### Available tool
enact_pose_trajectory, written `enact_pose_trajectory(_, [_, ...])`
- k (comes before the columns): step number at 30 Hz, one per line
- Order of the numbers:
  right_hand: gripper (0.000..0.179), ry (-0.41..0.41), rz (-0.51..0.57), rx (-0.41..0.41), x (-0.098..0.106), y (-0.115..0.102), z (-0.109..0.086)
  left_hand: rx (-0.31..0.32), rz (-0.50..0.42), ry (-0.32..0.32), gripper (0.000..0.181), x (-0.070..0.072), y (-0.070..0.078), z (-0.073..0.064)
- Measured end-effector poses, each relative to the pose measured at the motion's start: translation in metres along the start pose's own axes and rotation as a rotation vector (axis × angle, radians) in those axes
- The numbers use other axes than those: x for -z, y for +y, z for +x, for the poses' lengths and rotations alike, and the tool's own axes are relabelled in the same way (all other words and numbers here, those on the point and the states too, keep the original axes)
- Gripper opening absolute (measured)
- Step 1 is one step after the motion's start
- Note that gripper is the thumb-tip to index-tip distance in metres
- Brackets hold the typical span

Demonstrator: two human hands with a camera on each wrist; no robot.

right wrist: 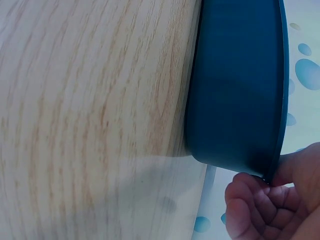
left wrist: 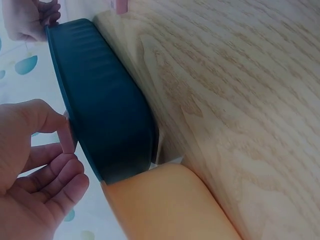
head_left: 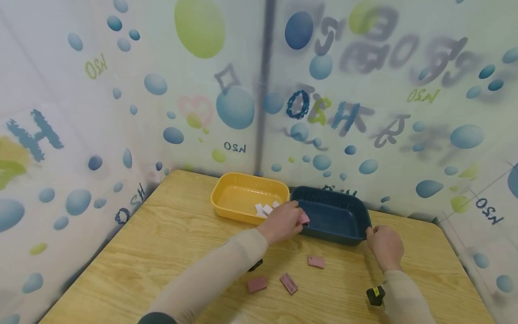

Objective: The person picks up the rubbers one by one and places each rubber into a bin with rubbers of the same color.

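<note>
My left hand (head_left: 283, 222) is over the near left rim of a dark blue plastic bin (head_left: 336, 236), pinching a small pink rectangular block (head_left: 304, 219). In the left wrist view, thumb and fingertips of the left hand (left wrist: 42, 170) come together right at the rim. At the bin's right front corner, my right hand (head_left: 386, 245) grips the edge. The right wrist view shows the right hand (right wrist: 275, 200) with its thumb and curled fingers pinching that rim.
A yellow bin (head_left: 226, 209) adjoins the blue one on the left, with several white pieces (head_left: 267, 209) inside. On the wooden table (head_left: 162, 234) nearer me lie three pink blocks: one (head_left: 316, 262), another (head_left: 289, 284) and a third (head_left: 257, 284). A patterned wall (head_left: 243, 153) stands behind.
</note>
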State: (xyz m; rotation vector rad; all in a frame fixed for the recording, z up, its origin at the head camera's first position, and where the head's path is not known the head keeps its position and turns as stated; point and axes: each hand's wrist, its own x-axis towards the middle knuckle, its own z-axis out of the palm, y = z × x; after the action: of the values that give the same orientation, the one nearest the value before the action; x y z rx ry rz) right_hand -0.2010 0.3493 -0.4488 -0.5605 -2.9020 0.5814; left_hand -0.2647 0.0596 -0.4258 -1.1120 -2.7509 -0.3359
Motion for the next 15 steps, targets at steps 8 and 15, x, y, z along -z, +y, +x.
enact_pose_trajectory(8, [0.042, -0.008, -0.009, -0.008, 0.002, -0.003, -0.001, 0.0, 0.019, -0.03, 0.009, 0.0, 0.002, 0.008])
enact_pose_trajectory(15, [0.041, -0.009, -0.015, -0.008, 0.002, -0.003, -0.001, -0.016, 0.058, -0.035, 0.011, -0.004, 0.002, 0.016])
